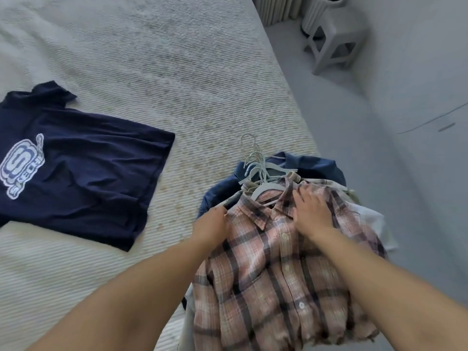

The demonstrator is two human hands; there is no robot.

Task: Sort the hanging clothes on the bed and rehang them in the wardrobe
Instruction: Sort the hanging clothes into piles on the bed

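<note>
Both hands on plaid shirt (273, 274) atop pile.

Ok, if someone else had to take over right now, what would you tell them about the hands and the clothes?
Left hand: grips the left shoulder edge of the plaid shirt.
Right hand: lies flat, fingers spread, on the shirt just right of its collar.
Clothes: the plaid shirt tops a pile at the bed's near right edge, with a blue garment beneath and a bunch of white hangers at the collar end. A navy T-shirt lies flat, off a hanger, to the left.
Done: only the T-shirt set apart.
Left: sort the pile, rehang everything. The wardrobe is not in view.
</note>
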